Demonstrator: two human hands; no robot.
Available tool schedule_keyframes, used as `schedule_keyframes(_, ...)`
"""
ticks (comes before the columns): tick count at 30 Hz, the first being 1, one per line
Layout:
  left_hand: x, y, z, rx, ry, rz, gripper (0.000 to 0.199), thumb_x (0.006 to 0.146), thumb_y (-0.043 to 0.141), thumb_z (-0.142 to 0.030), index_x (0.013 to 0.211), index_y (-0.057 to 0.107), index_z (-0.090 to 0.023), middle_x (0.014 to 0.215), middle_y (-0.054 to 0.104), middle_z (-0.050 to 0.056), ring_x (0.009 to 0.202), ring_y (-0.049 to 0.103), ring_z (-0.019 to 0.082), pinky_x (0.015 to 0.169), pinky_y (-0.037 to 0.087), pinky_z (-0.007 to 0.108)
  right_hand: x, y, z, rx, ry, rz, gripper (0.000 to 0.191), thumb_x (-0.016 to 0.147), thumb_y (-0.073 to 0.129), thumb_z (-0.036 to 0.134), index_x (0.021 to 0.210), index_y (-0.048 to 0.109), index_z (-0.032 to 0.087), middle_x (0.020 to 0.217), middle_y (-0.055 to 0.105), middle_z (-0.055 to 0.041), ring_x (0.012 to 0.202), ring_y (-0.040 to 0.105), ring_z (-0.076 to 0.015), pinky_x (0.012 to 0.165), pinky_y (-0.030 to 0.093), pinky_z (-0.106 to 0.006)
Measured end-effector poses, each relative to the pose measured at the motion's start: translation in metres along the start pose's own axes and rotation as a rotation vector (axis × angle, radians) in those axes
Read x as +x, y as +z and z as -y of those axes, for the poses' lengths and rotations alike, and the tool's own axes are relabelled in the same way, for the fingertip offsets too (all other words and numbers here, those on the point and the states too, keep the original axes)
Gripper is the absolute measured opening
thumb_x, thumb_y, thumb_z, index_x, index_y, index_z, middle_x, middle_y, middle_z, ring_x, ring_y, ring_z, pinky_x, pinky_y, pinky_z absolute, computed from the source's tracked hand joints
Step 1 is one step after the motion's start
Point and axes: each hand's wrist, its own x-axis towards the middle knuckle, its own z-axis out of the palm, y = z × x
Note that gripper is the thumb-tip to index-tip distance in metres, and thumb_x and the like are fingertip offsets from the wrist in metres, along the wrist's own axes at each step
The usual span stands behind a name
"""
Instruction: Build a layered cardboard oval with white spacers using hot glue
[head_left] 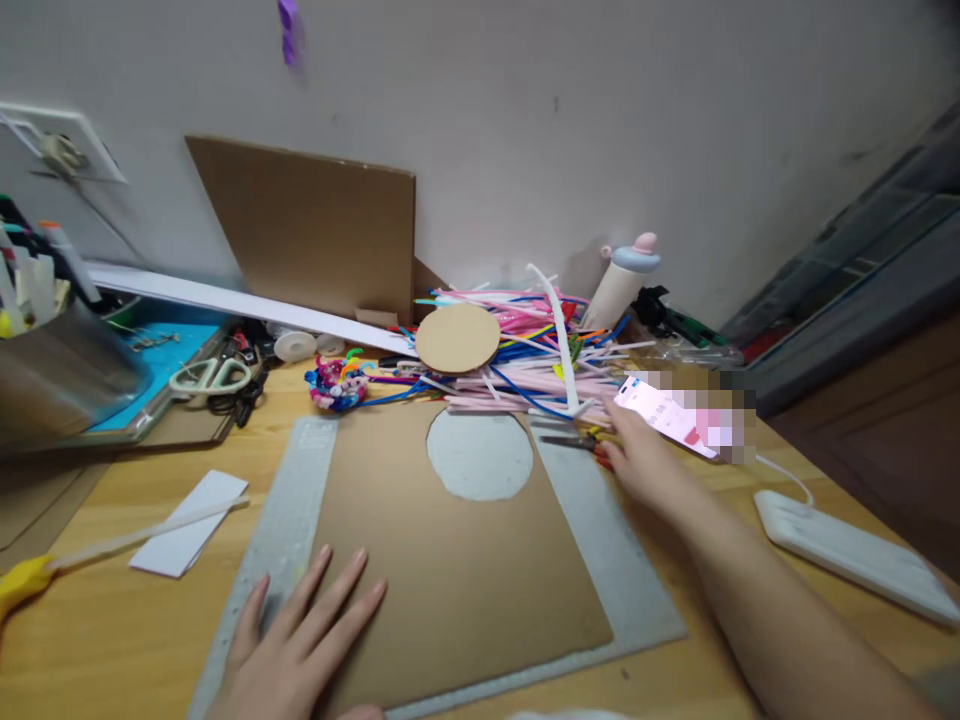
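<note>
We see the left hand (292, 640) spread, empty, over holed cardboard (450, 575) on the mat (637, 600); the right hand (637, 452) half-curls at the scissors (571, 442), grip unclear; we judge tool-handling underway; lifting would call for firm closure

Bare right forearm (750, 570), slim fingers (336, 596)

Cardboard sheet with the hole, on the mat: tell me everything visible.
The cardboard sheet is plain brown, thin and four-cornered, with edges that look straight where visible. A single roundish, slightly angular hole sits close to its far edge, with grey showing through. The sheet lies flat on the grey mat, which shows along its left, right and near sides. The left hand rests spread over its near left part, hiding that corner.
</note>
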Motion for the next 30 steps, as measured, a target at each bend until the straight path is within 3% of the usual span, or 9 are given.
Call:
schedule_keyframes(2, 0.002, -0.005, -0.003, 0.021, -0.011, -0.002, 0.079, 0.079, 0.051, -0.067, 0.147, 0.029, -0.033, 0.145, 0.046, 0.003, 0.134, 0.041, 0.03, 0.115, -0.008, 0.045, -0.036, -0.011, 0.012, -0.008, 0.0, -0.049, 0.051, 0.087, 0.048, 0.021, 0.138, 0.044, 0.016, 0.136, 0.05, -0.0176, 0.129, 0.044, -0.0316, 0.106, 0.034, -0.052)
schedule_keyframes(3, 0.003, -0.006, -0.004, 0.025, -0.01, -0.003, 0.078, 0.079, 0.05, -0.067, 0.147, 0.029, -0.034, 0.145, 0.046, 0.003, 0.134, 0.041, 0.029, 0.115, -0.006, 0.046, -0.056, -0.015, 0.02, 0.033, -0.04, -0.04, 0.045, 0.091, 0.047, 0.027, 0.134, 0.048, 0.018, 0.134, 0.052, -0.0156, 0.126, 0.047, -0.0293, 0.105, 0.037, -0.05)
schedule_keyframes(5, 0.001, -0.006, -0.007, 0.019, -0.013, 0.003, 0.077, 0.08, 0.05, -0.066, 0.147, 0.028, -0.034, 0.147, 0.043, 0.004, 0.135, 0.039, 0.029, 0.114, 0.005, 0.048, -0.097, -0.015, 0.037, 0.111, -0.111, 0.167, 0.036, 0.094, 0.045, 0.035, 0.126, 0.056, 0.024, 0.133, 0.054, -0.0119, 0.125, 0.049, -0.0262, 0.103, 0.042, -0.046)
schedule_keyframes(7, -0.003, -0.004, -0.01, 0.005, -0.069, -0.005, 0.082, 0.078, 0.053, -0.065, 0.148, 0.026, -0.032, 0.152, 0.034, 0.01, 0.137, 0.036, 0.033, 0.11, 0.02, 0.053, -0.132, -0.008, 0.051, 0.073, -0.134, 0.363, 0.048, 0.089, 0.055, 0.045, 0.134, 0.052, 0.027, 0.145, 0.043, -0.0122, 0.13, 0.044, -0.0298, 0.102, 0.043, -0.049)
schedule_keyframes(10, -0.015, 0.003, -0.014, -0.02, -0.23, -0.053, 0.09, 0.076, 0.057, -0.06, 0.15, 0.021, -0.022, 0.155, 0.019, 0.022, 0.138, 0.03, 0.04, 0.101, 0.032, 0.059, -0.165, 0.007, 0.059, -0.018, -0.154, 0.348, 0.064, 0.084, 0.061, 0.049, 0.142, 0.044, 0.027, 0.152, 0.031, -0.0143, 0.136, 0.033, -0.0368, 0.105, 0.033, -0.062)
schedule_keyframes(12, -0.025, 0.005, -0.018, -0.045, -0.261, -0.054, 0.085, 0.079, 0.055, -0.053, 0.15, 0.021, -0.021, 0.154, 0.024, 0.021, 0.137, 0.033, 0.039, 0.102, 0.032, 0.06, -0.174, 0.015, 0.058, -0.034, -0.176, 0.312, 0.06, 0.087, 0.057, 0.045, 0.143, 0.043, 0.028, 0.153, 0.028, -0.0134, 0.138, 0.029, -0.0361, 0.107, 0.029, -0.064)
schedule_keyframes(15, -0.034, 0.005, -0.024, -0.092, -0.229, -0.028, 0.069, 0.085, 0.052, -0.046, 0.147, 0.028, -0.028, 0.151, 0.037, 0.013, 0.133, 0.042, 0.033, 0.104, 0.034, 0.057, -0.177, 0.02, 0.053, -0.033, -0.215, 0.284, 0.05, 0.093, 0.049, 0.038, 0.141, 0.046, 0.026, 0.153, 0.03, -0.0136, 0.139, 0.029, -0.0335, 0.107, 0.027, -0.064)
schedule_keyframes(20, -0.035, 0.0, -0.03, -0.128, -0.233, -0.055, 0.055, 0.087, 0.053, -0.04, 0.14, 0.043, -0.029, 0.152, 0.035, 0.011, 0.132, 0.045, 0.031, 0.102, 0.041, 0.053, -0.177, 0.019, 0.054, -0.039, -0.236, 0.249, 0.047, 0.094, 0.048, 0.035, 0.139, 0.049, 0.023, 0.152, 0.031, -0.0147, 0.139, 0.028, -0.0321, 0.108, 0.026, -0.063)
schedule_keyframes(30, -0.033, -0.001, -0.032, -0.117, -0.239, -0.076, 0.057, 0.082, 0.059, -0.05, 0.135, 0.05, -0.033, 0.151, 0.036, 0.009, 0.13, 0.047, 0.031, 0.103, 0.041, 0.051, -0.179, 0.022, 0.053, -0.072, -0.286, 0.188, 0.048, 0.093, 0.05, 0.034, 0.14, 0.047, 0.023, 0.152, 0.031, -0.0147, 0.138, 0.03, -0.0321, 0.107, 0.03, -0.063)
